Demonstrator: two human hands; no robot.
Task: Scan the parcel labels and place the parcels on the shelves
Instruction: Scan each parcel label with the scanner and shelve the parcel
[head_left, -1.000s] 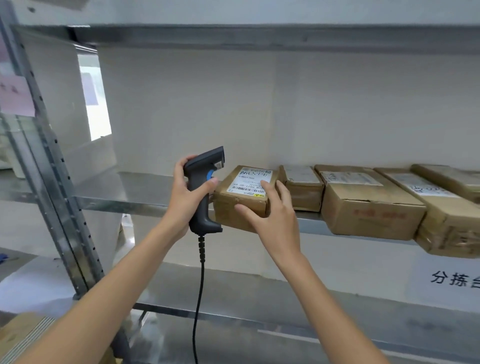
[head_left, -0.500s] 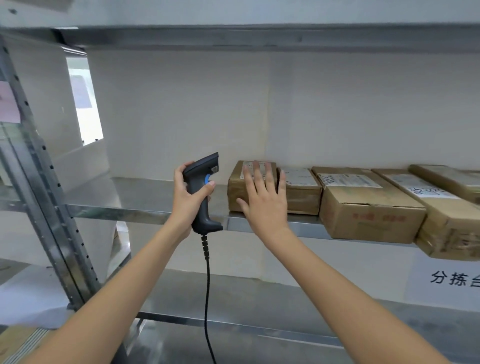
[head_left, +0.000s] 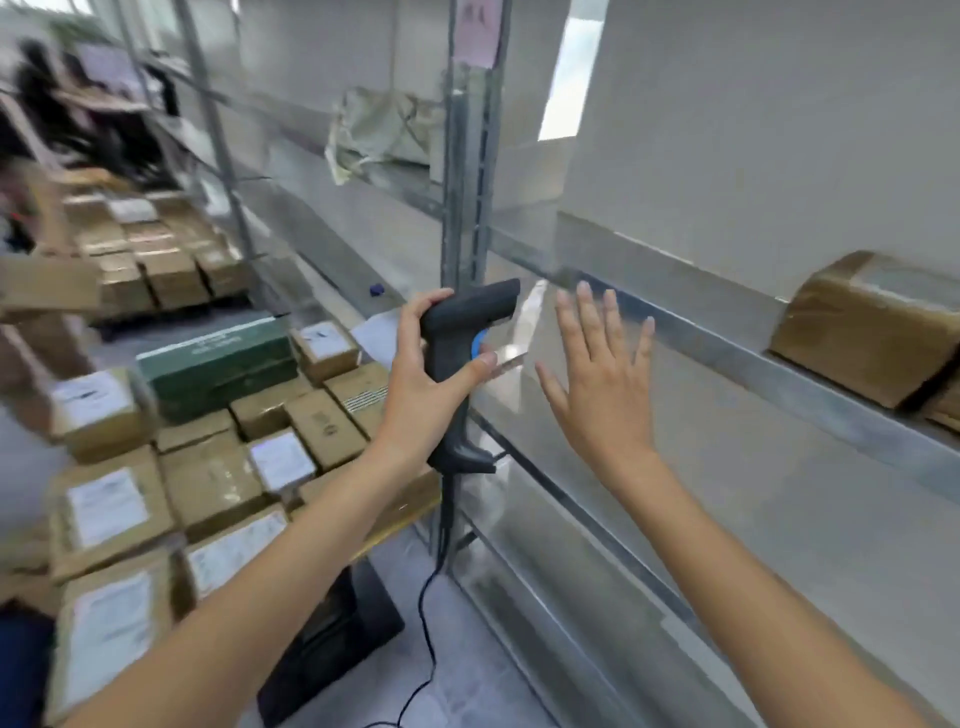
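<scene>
My left hand (head_left: 428, 384) grips the handle of a black barcode scanner (head_left: 464, 364) with a blue trigger, its cable hanging down to the floor. My right hand (head_left: 602, 384) is held up with straight, spread fingers and holds nothing, in front of the metal shelf (head_left: 727, 338). A brown parcel (head_left: 862, 332) sits on that shelf at the far right, well apart from both hands. Several brown parcels with white labels (head_left: 208, 467) lie packed together on a low surface to the left, below the scanner.
A green box (head_left: 218, 358) lies among the parcels on the left. A metal shelf upright (head_left: 462, 208) stands just behind the scanner. More stacked parcels (head_left: 150, 249) and blurred figures are farther back left. A crumpled bag (head_left: 384, 135) sits on a higher shelf.
My right hand has let go of the parcel and left it on the shelf. The view has swung left toward the heap of parcels; the left hand still holds the scanner.
</scene>
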